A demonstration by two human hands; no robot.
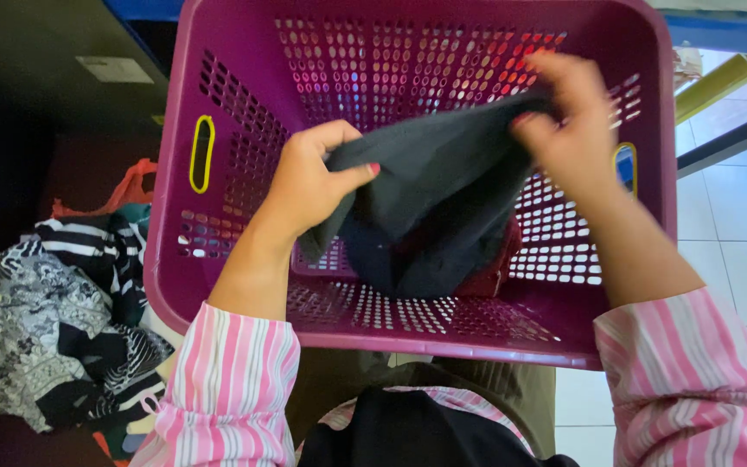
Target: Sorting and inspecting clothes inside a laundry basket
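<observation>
- A heap of patterned clothes (62, 320), black and white with stripes and prints, lies on the floor just beside the left wall of the laundry basket (175, 259); a bit of orange fabric (127, 186) shows at its far side.
- The laundry basket is magenta plastic with perforated walls and floor and a yellow-rimmed handle slot (202, 154) in its left wall.
- The left hand (309, 177) is inside the basket near the left wall, fingers curled together and thumb pressed down, pinching one edge of the dark garment (430, 207).
- The dark garment hangs stretched between the two hands, its lower part sagging to the basket floor, where it rests on something red (494, 272) near the right wall.
- The right hand (572, 130) is raised near the basket's far right corner, fingers bunched and clamped on the garment's other edge.
- Both forearms wear pink-and-white striped sleeves (235, 389).
- White floor tiles (737, 259) lie to the right of the basket.
</observation>
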